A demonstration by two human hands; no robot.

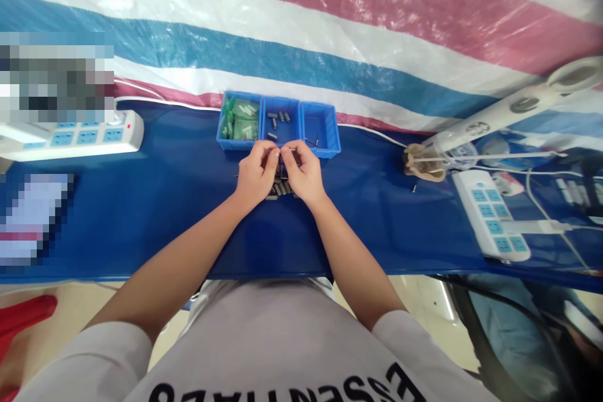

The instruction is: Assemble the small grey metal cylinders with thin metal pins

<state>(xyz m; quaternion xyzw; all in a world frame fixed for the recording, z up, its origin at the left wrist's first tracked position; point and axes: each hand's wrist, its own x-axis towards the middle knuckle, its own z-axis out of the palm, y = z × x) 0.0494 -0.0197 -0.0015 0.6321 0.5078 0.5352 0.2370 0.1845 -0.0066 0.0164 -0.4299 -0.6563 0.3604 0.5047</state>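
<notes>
One fingertip job in hand: left hand (257, 174) and right hand (306, 174) meet over loose metal cylinders (282, 188).
Pile sits mid-bench (377, 226), between near edge and three blue bins (327, 153) at far edge; more cylinders in the middle bin (292, 130), screw-like bits (316, 142) in the right one. Looks like fine small-part handling; next move likely calls for steady thumb-and-index control. Fingers bunch narrow, tip to tip; can't tell if either hand grips anything. Hands cover part of the pile; contents of green bags (245, 110) in the left bin unclear.
</notes>
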